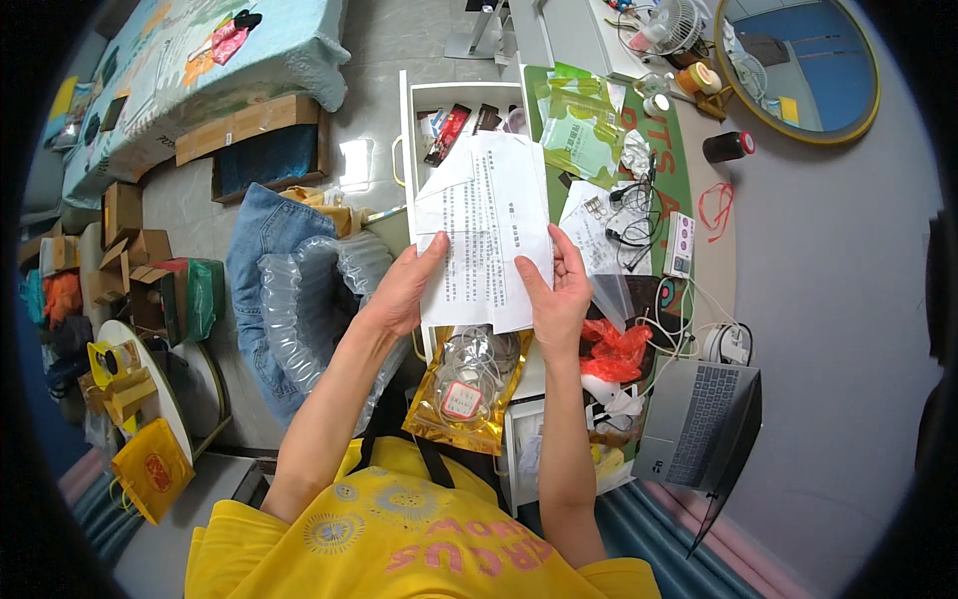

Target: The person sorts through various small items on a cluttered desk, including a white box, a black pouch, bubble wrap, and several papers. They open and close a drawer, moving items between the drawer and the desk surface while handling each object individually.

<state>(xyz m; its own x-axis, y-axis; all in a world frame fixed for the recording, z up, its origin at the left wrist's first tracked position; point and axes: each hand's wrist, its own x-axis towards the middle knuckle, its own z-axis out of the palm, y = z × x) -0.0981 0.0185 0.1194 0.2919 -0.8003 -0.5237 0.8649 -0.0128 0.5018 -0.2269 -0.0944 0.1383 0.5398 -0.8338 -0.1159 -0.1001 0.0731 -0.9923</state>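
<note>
Yellow shirt (419, 534) at btm.; both hands (401, 292) pinch printed paper (487, 225), prob. 2+ sheets.

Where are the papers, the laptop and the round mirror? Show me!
Papers (486, 235): head view, on the middle of their printed front.
Laptop (697, 421): head view, on its keyboard.
Round mirror (798, 64): head view, on its glass.

White papers (484, 265) have black print. The yellow shirt (299, 569) has pink letters (469, 557). The green mat (680, 165) has red letters (661, 128).
</note>
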